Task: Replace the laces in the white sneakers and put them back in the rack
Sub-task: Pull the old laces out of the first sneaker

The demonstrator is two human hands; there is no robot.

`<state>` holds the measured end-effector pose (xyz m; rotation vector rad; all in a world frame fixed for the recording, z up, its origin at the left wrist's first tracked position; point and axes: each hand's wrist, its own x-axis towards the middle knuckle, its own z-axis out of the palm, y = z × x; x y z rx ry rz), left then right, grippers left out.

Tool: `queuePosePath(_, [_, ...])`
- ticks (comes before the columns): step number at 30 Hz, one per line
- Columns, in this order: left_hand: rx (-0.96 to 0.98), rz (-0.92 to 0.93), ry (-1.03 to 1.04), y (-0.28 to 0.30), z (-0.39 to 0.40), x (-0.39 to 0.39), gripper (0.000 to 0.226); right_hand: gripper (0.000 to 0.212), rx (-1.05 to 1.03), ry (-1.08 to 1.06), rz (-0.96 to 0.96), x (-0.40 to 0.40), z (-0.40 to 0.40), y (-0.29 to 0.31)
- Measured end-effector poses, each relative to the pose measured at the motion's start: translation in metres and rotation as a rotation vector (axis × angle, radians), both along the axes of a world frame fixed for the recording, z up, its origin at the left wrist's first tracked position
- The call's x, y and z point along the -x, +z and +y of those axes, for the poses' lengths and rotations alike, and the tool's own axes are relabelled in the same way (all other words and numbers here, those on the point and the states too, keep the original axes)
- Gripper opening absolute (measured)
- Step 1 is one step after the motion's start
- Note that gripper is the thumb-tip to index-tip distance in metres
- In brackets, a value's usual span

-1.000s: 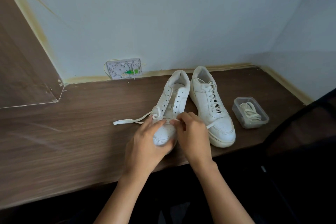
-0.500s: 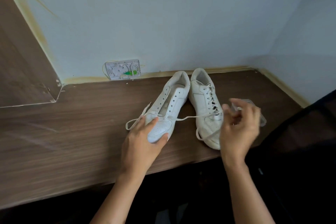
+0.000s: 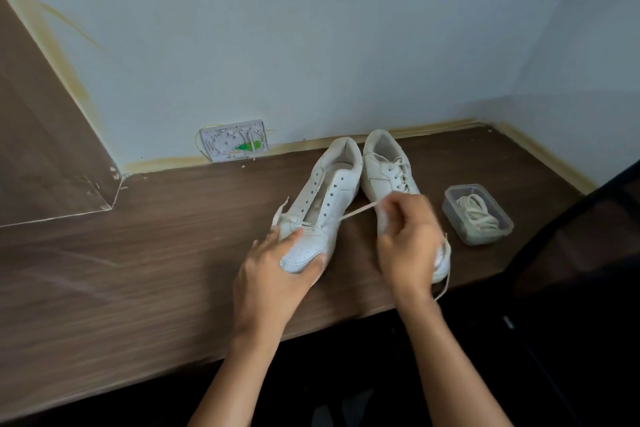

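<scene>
Two white sneakers stand side by side on the brown wooden table point(image 3: 138, 253), toes toward me. The left sneaker point(image 3: 325, 198) has mostly bare eyelets, with one white lace point(image 3: 358, 211) threaded through its lowest holes. My left hand point(image 3: 277, 270) grips the toe of this sneaker, thumb on its right side. My right hand point(image 3: 405, 239) pinches the lace's right strand and holds it taut, out to the right. The lace's other end sticks up at the shoe's left side. The right sneaker point(image 3: 388, 166) is laced and is partly hidden behind my right hand.
A small clear plastic box point(image 3: 476, 215) with coiled white laces stands to the right of the shoes. A white wall plate point(image 3: 233, 140) sits at the wall's base behind. A dark chair point(image 3: 588, 253) stands at the right, near the table's front edge.
My right hand drew the lace's right strand out to the right, then came back in closer to the shoe. The plastic box is uncovered again. My left hand stayed on the toe.
</scene>
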<state>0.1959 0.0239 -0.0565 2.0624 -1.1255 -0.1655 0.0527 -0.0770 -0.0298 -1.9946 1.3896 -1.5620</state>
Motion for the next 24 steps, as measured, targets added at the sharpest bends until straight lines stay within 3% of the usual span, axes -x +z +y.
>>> queuePosePath(3, [0.018,0.002,-0.010,0.000,-0.001,-0.003,0.056,0.011,-0.013,-0.299,-0.339,0.036,-0.016,0.012])
queuePosePath(5, [0.008,0.011,0.001,0.002,-0.001,-0.003,0.055,0.007,-0.060,-0.364,-0.433,0.049,-0.020,0.013])
queuePosePath(8, [0.022,0.002,-0.001,0.004,-0.001,0.001,0.054,0.008,-0.049,-0.275,-0.332,0.046,-0.014,0.012])
queuePosePath(10, [0.013,0.013,0.001,0.006,-0.001,0.004,0.054,0.015,-0.003,-0.102,-0.174,0.031,-0.005,0.009])
queuePosePath(13, [0.013,-0.005,0.010,0.005,-0.001,0.004,0.054,0.021,-0.105,0.243,0.104,-0.001,0.011,-0.001])
queuePosePath(15, [0.029,-0.048,0.001,0.002,-0.003,0.004,0.053,0.026,-0.194,0.328,0.263,-0.021,0.020,-0.014])
queuePosePath(21, [0.042,-0.095,0.033,0.001,-0.004,0.003,0.053,0.013,-0.112,0.244,0.253,-0.034,0.024,-0.021])
queuePosePath(24, [0.030,-0.029,0.054,0.005,-0.004,0.000,0.053,0.013,-0.118,0.198,0.166,-0.022,0.017,-0.016])
